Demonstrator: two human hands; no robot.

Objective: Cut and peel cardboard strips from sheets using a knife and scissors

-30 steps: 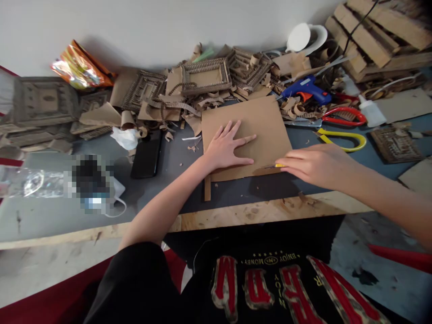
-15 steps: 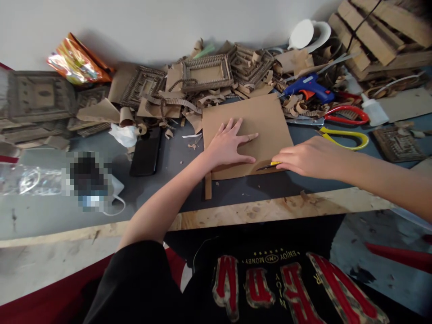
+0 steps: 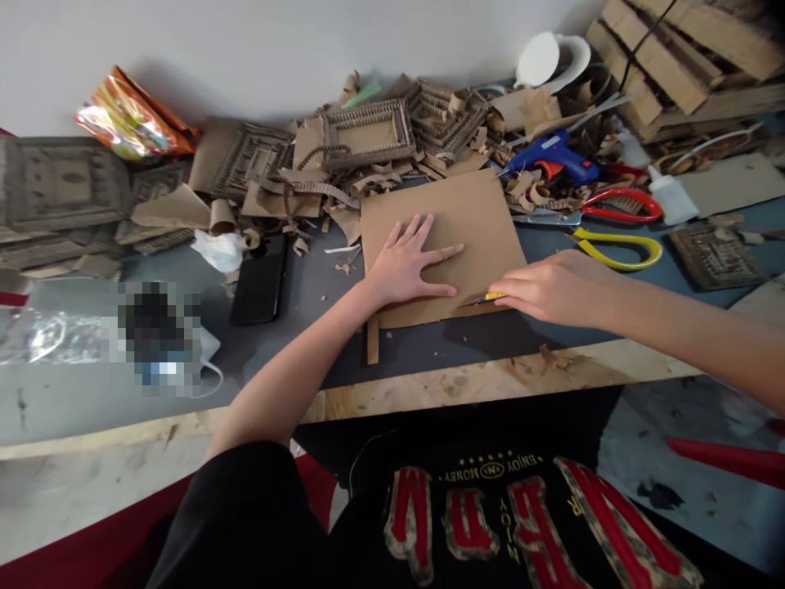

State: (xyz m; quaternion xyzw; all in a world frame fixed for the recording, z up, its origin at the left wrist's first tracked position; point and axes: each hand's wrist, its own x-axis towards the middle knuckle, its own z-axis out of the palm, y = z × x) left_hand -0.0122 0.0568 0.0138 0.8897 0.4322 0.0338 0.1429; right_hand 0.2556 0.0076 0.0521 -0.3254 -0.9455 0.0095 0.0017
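A black phone (image 3: 258, 282) lay flat beside a crumpled white tissue (image 3: 218, 250). An orange foil bag (image 3: 136, 117) rested near the wall (image 3: 270, 49).

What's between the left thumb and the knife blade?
Only a narrow bare stretch of the cardboard sheet, seen in the head view; the left thumb and knife blade look close but apart.
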